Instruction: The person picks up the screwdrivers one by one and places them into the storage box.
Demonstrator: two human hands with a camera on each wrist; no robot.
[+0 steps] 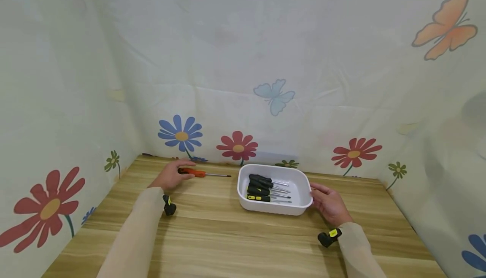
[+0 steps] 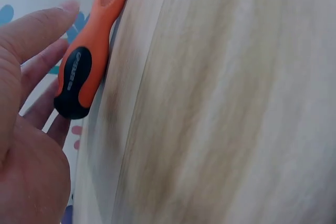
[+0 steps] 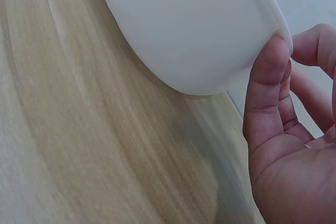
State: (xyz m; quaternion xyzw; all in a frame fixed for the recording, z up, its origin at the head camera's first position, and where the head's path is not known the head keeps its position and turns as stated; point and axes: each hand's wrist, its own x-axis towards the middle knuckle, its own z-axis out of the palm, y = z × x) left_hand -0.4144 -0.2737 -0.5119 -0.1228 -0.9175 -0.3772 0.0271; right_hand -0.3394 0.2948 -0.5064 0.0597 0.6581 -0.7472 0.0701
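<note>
An orange and black screwdriver lies on the wooden table, its metal shaft pointing right. My left hand is at its handle; thumb and fingers are spread, with the fingers behind the handle and the thumb apart from it. A white plastic basket stands right of the screwdriver. Inside it, several black-handled screwdrivers, some with yellow marks, lie side by side, shafts to the right. My right hand pinches the basket's right rim between thumb and fingers.
The wood-grain table ends at a pale cloth wall printed with flowers and butterflies. Similar cloth hangs at both sides. Dark wrist cameras hang below both wrists.
</note>
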